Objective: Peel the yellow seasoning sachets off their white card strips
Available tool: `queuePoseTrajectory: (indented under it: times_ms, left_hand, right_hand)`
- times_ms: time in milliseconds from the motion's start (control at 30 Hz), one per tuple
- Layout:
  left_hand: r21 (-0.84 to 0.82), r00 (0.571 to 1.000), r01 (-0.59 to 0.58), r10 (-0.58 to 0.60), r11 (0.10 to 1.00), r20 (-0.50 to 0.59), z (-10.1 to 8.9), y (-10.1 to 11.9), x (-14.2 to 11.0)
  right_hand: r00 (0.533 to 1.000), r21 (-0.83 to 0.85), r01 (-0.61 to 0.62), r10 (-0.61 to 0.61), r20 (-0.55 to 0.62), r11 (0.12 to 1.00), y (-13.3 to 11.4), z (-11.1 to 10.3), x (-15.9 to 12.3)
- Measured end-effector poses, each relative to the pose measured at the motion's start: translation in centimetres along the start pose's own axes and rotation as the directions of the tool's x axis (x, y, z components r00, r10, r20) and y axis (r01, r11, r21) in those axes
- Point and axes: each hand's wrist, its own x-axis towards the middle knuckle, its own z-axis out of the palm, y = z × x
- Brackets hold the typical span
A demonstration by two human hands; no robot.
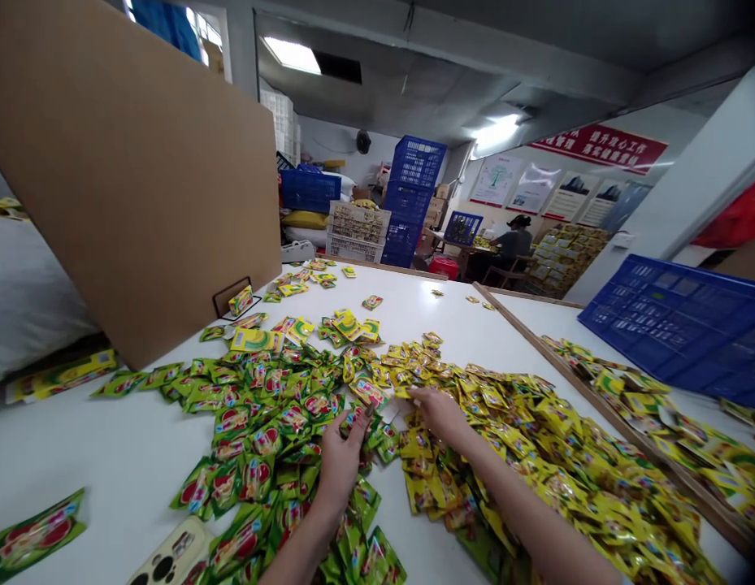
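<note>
My left hand [341, 459] is over the right edge of a heap of small green sachets [292, 418] with red printing. Its thumb and fingers are curled together around a green sachet, partly hidden by the fingers. Just beyond the thumb is a sachet [369, 392] with red and yellow printing. My right hand [441, 414] reaches over the near-left part of a heap of small yellow sachets [505, 418]. Its fingertips pinch the edge of a yellow sachet [403, 392]. Between the hands a strip of white table [389, 487] shows.
A phone [170, 556] lies at the near edge. Flat yellow packets [255, 340] lie beyond the green heap. A cardboard sheet [170, 179] stands at left. Right of a wooden strip [535, 341] are more packets and a blue crate [682, 325]. A person [514, 244] sits far back.
</note>
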Motion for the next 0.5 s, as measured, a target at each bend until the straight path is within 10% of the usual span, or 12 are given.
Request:
queuePoseTrajectory:
  times_ms: [267,500]
  left_hand:
    - [-0.056,0.992,0.03,-0.023,0.998,0.126,0.2,0.2,-0.4]
    - [-0.192,0.977,0.079,-0.037,0.978,0.212,1.6,-0.5,-2.4]
  right_hand:
    - [0.957,0.401,-0.052,0.16,-0.241,0.914,-1.6,-2.9,-4.5]
    - [0.951,0.651,0.02,0.186,-0.246,0.759,-6.8,2.9,-6.2]
